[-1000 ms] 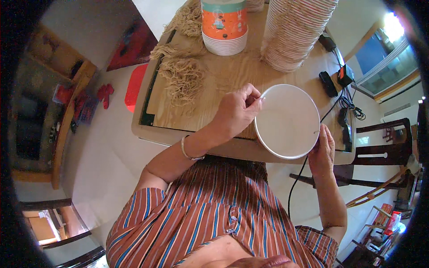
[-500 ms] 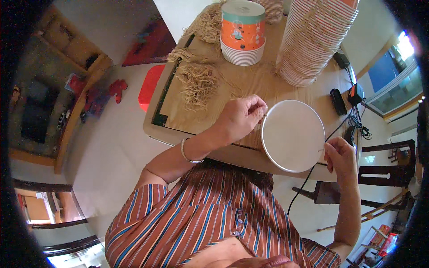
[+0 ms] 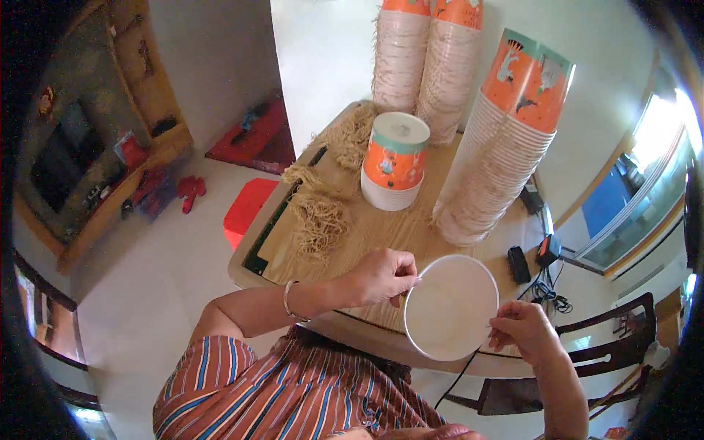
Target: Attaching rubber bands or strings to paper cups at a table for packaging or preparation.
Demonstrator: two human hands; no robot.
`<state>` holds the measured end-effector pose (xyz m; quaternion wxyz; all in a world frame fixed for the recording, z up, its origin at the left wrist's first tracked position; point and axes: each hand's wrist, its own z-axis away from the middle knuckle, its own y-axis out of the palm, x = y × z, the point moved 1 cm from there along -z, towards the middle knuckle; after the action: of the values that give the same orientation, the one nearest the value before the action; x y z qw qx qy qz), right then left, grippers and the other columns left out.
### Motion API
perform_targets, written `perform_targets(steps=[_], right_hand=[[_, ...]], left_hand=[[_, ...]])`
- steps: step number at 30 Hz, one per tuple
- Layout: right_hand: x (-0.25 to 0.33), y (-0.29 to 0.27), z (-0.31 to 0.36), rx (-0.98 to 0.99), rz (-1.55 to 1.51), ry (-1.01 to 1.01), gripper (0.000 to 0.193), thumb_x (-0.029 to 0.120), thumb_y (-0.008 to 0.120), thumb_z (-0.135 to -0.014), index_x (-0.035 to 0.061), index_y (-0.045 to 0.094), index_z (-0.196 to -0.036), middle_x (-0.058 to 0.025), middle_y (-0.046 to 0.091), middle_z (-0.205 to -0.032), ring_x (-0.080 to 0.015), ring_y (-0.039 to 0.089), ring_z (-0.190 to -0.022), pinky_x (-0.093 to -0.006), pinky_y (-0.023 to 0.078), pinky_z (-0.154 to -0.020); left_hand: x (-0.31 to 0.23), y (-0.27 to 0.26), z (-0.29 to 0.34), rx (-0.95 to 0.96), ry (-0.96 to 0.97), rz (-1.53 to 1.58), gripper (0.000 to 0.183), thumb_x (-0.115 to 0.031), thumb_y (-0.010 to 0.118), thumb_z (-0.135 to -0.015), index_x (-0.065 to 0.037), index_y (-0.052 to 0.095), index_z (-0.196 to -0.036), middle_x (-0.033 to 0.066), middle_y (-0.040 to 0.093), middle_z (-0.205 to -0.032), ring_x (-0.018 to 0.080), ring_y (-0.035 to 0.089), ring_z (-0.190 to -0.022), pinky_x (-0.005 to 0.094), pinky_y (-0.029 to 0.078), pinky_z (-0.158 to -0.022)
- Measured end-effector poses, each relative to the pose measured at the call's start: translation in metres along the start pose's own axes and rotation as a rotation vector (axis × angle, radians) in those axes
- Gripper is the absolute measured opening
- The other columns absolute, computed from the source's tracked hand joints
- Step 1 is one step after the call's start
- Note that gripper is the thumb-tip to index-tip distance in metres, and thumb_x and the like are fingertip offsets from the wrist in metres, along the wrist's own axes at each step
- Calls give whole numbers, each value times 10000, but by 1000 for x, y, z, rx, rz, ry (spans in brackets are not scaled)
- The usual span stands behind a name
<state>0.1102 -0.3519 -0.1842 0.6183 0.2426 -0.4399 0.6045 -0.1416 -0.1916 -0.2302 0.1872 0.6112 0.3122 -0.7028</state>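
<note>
A paper bucket (image 3: 451,308) hangs between my hands at the table's near edge, its open mouth and pale inside facing up. My left hand (image 3: 381,279) is closed in a pinch at the upper left of its rim. On the right side, the fingertips of my right hand (image 3: 524,330) are pinched at the rim. Any small thing between the fingertips is too small to make out. Beyond my left hand lies a loose pile of tan twine (image 3: 320,224). A short stack of upside-down orange and green paper buckets (image 3: 396,165) stands behind it.
Tall bucket stacks with twine along their sides include a leaning right stack (image 3: 499,154) and a rear stack (image 3: 400,62). Black adapters (image 3: 518,264) and tangled cables (image 3: 546,290) lie at the table's right. A dark wooden chair (image 3: 609,337) and red stool (image 3: 246,209) stand beside the table.
The view has tilted up, so the table's things sit lower and more of the tall stacks shows. Both hands keep their pinch at the bucket's rim.
</note>
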Motion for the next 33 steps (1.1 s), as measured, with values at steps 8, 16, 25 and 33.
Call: perform_targets(steps=[8, 16, 25, 33], right_hand=[[132, -40, 58, -504, 182, -588, 80, 87, 650, -815, 96, 573, -838, 3, 566, -661, -99, 544, -522, -251, 430, -441], [297, -190, 26, -691, 501, -1241, 231, 189, 647, -880, 46, 598, -1055, -37, 634, -889, -125, 617, -788, -258, 494, -745], [346, -206, -121, -559, 51, -1324, 283, 129, 585, -898, 20, 545, -1156, -86, 635, -1004, -198, 645, -921, -283, 520, -828], [342, -193, -196, -433, -140, -1276, 369, 127, 560, -919, 24, 503, -1268, -86, 614, -1120, -154, 598, -1004, -291, 487, -851]], left_hand=[[-182, -37, -8, -442, 955, -641, 120, -120, 592, -861, -6, 555, -860, 172, 580, -720, 293, 598, -653, 405, 465, -608], [-334, -61, -100, -882, 1733, -502, 80, -47, 570, -846, 16, 544, -805, 195, 559, -738, 344, 579, -681, 411, 467, -634], [-336, -70, -196, -1481, 957, -1326, 98, -83, 631, -820, -36, 558, -865, 135, 561, -819, 299, 572, -765, 386, 473, -677], [-300, -115, -235, -661, 1716, -607, 119, -41, 625, -809, 3, 516, -824, 144, 524, -793, 298, 535, -742, 397, 444, -652]])
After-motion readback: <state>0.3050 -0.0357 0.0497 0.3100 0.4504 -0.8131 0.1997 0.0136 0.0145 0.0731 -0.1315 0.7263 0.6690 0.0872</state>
